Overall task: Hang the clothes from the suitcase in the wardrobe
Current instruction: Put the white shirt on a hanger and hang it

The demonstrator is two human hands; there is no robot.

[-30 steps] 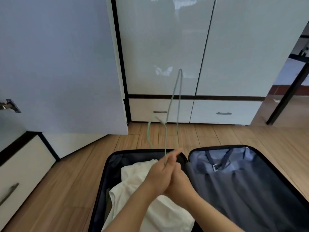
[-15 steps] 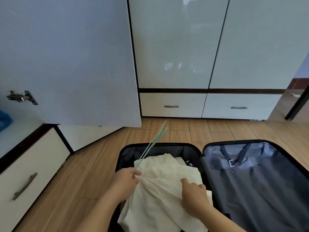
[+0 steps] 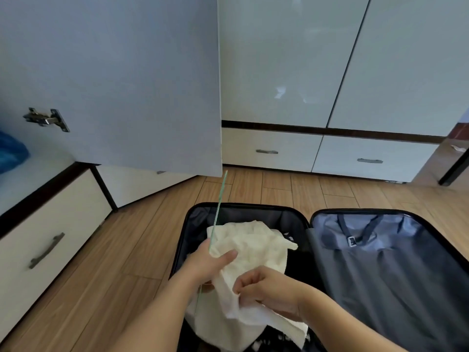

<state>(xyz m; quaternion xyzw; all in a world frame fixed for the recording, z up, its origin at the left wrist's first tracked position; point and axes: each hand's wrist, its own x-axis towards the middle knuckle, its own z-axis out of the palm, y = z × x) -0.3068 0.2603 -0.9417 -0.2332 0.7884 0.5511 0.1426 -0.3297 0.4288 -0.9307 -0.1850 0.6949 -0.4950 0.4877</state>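
Observation:
A black suitcase [image 3: 355, 212] lies open on the wooden floor. Its left half holds a cream-white garment [image 3: 256, 247]. My left hand [image 3: 206, 264] holds a thin pale-green hanger [image 3: 218, 209], seen edge-on and pointing up and away from me, against the garment. My right hand [image 3: 266, 288] grips a fold of the cream cloth near its lower part. The wardrobe [image 3: 291, 72] stands behind the suitcase, with one door [image 3: 121, 80] swung open on the left.
The suitcase's right half has a grey-blue lining with a buckled strap [image 3: 351, 241]. Drawers with metal handles [image 3: 266, 151] run under the wardrobe doors and along the left side [image 3: 47, 250]. A blue bag [image 3: 10, 153] lies inside the open compartment. A dark table leg [image 3: 454, 168] stands far right.
My hands have dropped from holding the hanger upright together. The left hand now holds the hanger against the garment, and the right hand has moved in and gripped the cloth.

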